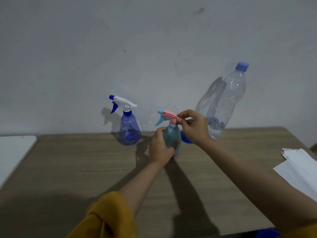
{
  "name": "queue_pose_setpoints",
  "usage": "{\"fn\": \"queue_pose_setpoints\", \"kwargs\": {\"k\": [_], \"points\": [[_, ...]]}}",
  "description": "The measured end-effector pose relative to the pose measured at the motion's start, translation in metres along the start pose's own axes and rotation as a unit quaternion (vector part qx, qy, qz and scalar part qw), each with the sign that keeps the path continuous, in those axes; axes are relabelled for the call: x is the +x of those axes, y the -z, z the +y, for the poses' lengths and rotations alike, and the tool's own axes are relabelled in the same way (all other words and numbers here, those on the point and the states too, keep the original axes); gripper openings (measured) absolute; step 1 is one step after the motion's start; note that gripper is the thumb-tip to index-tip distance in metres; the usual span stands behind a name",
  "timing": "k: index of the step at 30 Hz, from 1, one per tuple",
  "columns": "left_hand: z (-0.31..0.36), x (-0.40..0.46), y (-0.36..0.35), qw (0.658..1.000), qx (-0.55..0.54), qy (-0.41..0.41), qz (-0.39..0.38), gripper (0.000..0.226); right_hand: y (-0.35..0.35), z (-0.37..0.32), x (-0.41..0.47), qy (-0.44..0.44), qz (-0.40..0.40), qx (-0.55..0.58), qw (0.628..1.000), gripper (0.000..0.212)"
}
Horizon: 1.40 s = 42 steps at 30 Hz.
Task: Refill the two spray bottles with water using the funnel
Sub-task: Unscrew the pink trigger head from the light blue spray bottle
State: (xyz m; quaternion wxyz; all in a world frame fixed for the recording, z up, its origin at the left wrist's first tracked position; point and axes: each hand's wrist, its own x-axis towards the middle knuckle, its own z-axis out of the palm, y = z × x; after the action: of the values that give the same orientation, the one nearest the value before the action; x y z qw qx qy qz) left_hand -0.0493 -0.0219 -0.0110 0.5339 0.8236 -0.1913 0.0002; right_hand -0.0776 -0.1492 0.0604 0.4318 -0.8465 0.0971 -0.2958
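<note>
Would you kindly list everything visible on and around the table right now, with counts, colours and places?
teal spray bottle: 1, teal body with pink and light-blue head, centre of table, held in both hands
blue spray bottle: 1, clear blue body, white and blue head, standing left of the teal one near the wall
water bottle: 1, clear with blue cap, a little water at the bottom, right, by the wall
blue object: 1, mostly hidden behind the right wrist; possibly the funnel
papers: a few, white, right edge
white surface: 1, left edge
table: 1, wood-grain brown
left hand: grips the teal body
right hand: pinches the pink head
</note>
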Motion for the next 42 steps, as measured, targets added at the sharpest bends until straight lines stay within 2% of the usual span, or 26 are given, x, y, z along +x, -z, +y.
{"fn": "queue_pose_setpoints", "kwargs": {"k": [6,13,15,17,19,22,26,32,36,39,42], "points": [[0.023,-0.060,-0.009,1.000,0.008,0.005,0.025,0.062,0.041,0.000,-0.041,0.033,-0.017,0.019,0.999,0.010],[0.043,-0.119,-0.037,0.995,0.054,0.049,0.066,0.060,0.063,0.025,-0.087,0.013,-0.020,0.084,0.996,0.018],[0.050,-0.128,-0.044,0.993,0.062,0.068,0.075,0.058,0.066,0.030,-0.097,-0.009,0.000,0.114,0.993,0.016],[0.054,-0.132,-0.051,0.990,0.058,0.082,0.096,0.059,0.064,0.035,-0.103,-0.062,0.020,0.159,0.985,0.024],[0.055,-0.133,-0.057,0.989,0.042,0.091,0.105,0.064,0.062,0.038,-0.107,-0.100,0.004,0.185,0.978,0.030],[0.056,-0.135,-0.062,0.989,0.031,0.111,0.092,0.075,0.057,0.040,-0.110,-0.078,-0.038,0.148,0.985,0.036],[0.049,-0.138,-0.072,0.985,0.021,0.131,0.112,0.085,0.047,0.038,-0.106,-0.083,-0.012,0.117,0.990,0.046],[0.044,-0.137,-0.076,0.982,0.045,0.141,0.115,0.076,0.036,0.045,-0.106,-0.040,0.023,0.118,0.992,0.034],[0.040,-0.133,-0.075,0.980,0.052,0.149,0.123,0.080,0.036,0.051,-0.108,0.001,-0.017,0.123,0.992,0.028],[0.039,-0.132,-0.075,0.981,0.054,0.141,0.123,0.075,0.040,0.052,-0.106,-0.022,-0.057,0.139,0.988,0.033],[0.038,-0.132,-0.075,0.982,0.053,0.140,0.117,0.073,0.041,0.048,-0.103,-0.073,-0.042,0.174,0.981,0.041]]}}
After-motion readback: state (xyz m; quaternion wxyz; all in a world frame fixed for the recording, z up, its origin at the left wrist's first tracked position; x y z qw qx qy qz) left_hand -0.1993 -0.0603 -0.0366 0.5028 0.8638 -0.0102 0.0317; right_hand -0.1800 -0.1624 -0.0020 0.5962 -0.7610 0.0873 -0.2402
